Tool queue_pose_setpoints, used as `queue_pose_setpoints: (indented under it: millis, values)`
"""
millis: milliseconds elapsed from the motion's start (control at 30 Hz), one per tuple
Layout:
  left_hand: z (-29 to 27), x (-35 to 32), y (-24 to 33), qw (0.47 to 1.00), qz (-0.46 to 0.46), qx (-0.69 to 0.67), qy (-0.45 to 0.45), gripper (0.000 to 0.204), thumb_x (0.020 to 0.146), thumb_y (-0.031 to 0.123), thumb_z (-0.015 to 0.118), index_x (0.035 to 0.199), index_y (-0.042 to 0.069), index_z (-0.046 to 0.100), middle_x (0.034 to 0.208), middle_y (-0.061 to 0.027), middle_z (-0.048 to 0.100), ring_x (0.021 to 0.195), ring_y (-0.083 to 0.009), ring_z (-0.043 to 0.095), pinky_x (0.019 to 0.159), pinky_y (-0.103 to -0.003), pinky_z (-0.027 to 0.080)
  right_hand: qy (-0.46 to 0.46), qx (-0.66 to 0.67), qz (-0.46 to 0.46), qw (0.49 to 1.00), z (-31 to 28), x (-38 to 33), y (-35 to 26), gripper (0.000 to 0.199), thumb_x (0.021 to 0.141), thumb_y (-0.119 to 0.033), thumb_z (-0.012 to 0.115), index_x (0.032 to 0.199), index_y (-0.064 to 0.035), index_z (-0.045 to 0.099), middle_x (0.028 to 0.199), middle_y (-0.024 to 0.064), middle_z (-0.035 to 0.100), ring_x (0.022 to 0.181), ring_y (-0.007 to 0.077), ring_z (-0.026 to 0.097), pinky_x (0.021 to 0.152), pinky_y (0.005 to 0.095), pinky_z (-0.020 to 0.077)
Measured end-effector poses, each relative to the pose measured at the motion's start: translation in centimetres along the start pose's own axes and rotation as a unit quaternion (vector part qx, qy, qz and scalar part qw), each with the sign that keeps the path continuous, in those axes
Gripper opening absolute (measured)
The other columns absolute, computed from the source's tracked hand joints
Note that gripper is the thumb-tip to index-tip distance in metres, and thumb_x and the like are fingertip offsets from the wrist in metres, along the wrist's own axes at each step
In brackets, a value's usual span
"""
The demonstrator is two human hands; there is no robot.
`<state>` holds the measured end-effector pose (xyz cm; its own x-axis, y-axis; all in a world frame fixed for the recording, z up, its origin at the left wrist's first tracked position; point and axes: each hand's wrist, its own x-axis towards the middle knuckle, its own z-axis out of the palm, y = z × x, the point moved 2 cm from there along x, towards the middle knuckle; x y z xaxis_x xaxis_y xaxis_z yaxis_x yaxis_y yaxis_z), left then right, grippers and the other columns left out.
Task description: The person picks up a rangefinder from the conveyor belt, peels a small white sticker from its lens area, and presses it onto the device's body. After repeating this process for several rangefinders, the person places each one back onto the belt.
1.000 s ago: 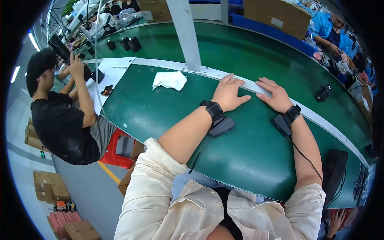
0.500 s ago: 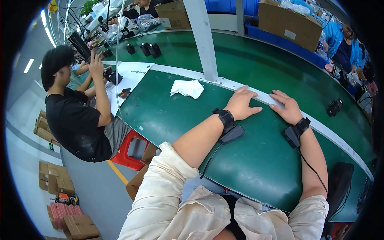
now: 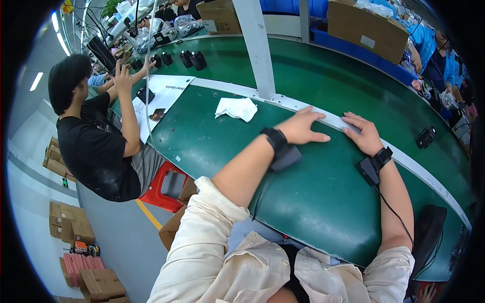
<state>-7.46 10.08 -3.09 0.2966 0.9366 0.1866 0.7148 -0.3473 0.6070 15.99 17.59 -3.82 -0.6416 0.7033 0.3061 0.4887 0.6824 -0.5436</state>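
Both hands lie flat and empty, the left hand [image 3: 301, 130] and right hand [image 3: 362, 133] resting on the white rail [image 3: 404, 160] edging the green table [image 3: 313, 197]; a crumpled cloth [image 3: 236, 108] lies nearby.

Bright, even indoor lighting; strong fisheye distortion.
Ceiling strip lights [image 3: 55, 21] glow at upper left. Shadows are soft. Straight edges bend toward the black rim; the centre is sharp.

Brown cartons [image 3: 368, 26] behind belt; more cartons [image 3: 70, 227] on floor
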Motion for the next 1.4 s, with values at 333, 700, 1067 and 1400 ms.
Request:
queue_pose_setpoints:
  millis: [333,700,1067,1400]
  values:
    - [-19.4,-6.7,-11.8,0.849,-0.189,-0.462,0.174,0.03,0.084,0.018,0.073,0.106,0.002,0.061,0.088,-0.0104,0.065,0.079,-0.0204,0.067,0.075,-0.034,0.055,0.011,0.021,0.021,0.999,-0.2,-0.1,0.2,0.032,0.086,-0.017,0.065,0.114,-0.0032,0.066,0.127,0.016,0.06,0.125,0.031,0.051,0.107,0.0379,0.037]
    - [-28.2,-4.3,-31.2,0.791,-0.401,-0.129,0.443,0.082,0.068,0.035,0.083,0.129,-0.007,0.047,0.126,-0.0204,0.054,0.105,-0.0306,0.06,0.09,-0.035,0.047,0.062,0.1,0.014,0.993,-0.5,0.1,0.2,0.025,0.086,-0.01,0.061,0.108,0.0012,0.067,0.117,0.0163,0.065,0.12,0.0298,0.056,0.107,0.0403,0.0365]
    - [-27.7,0.6,-37.1,0.787,-0.312,-0.008,0.532,0.111,0.06,0.044,0.086,0.139,-0.012,0.031,0.134,-0.0252,0.049,0.122,-0.0346,0.051,0.104,-0.036,0.038,0.082,0.14,0.033,0.986,-0.3,-0.3,0.4,0.02,0.088,-0.004,0.056,0.102,0.0031,0.068,0.11,0.0158,0.067,0.115,0.0304,0.059,0.109,0.0428,0.0342]
    - [-26.5,1.5,-35.5,0.765,-0.415,0.084,0.485,0.072,0.066,0.038,0.082,0.12,-0.002,0.054,0.111,-0.0213,0.065,0.101,-0.0343,0.064,0.093,-0.039,0.049,0.077,0.159,0.038,0.984,-0.5,0.0,0.4,0.019,0.089,-0.004,0.055,0.102,0.0036,0.067,0.109,0.0148,0.068,0.114,0.0303,0.059,0.11,0.0437,0.0332]
